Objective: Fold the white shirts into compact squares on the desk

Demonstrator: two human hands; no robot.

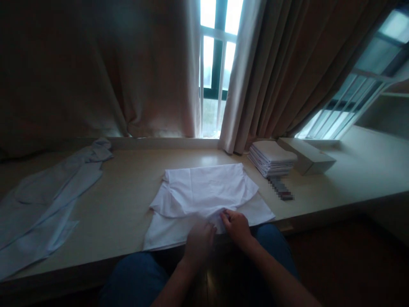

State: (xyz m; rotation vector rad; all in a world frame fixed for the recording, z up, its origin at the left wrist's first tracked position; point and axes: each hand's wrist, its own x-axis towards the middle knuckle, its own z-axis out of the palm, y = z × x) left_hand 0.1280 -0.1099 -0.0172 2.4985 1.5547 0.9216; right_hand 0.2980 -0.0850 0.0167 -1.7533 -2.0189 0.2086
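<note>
A white garment [204, 192] lies spread on the pale table [128, 200] in front of me, with its sides folded inward. My right hand [235, 225] pinches a fold of the cloth at the near edge, fingers closed on it. Right beside it, my left hand [198, 238] is on the same near edge, blurred by motion, so its fingers are hard to read. Both hands meet at the middle of the garment's near hem.
A heap of loose white garments [44, 204] lies at the table's left end. A stack of folded white cloth [271, 158] and a long box [306, 155] stand at the back right, near a small blurred object [281, 189]. Curtains [275, 68] hang behind.
</note>
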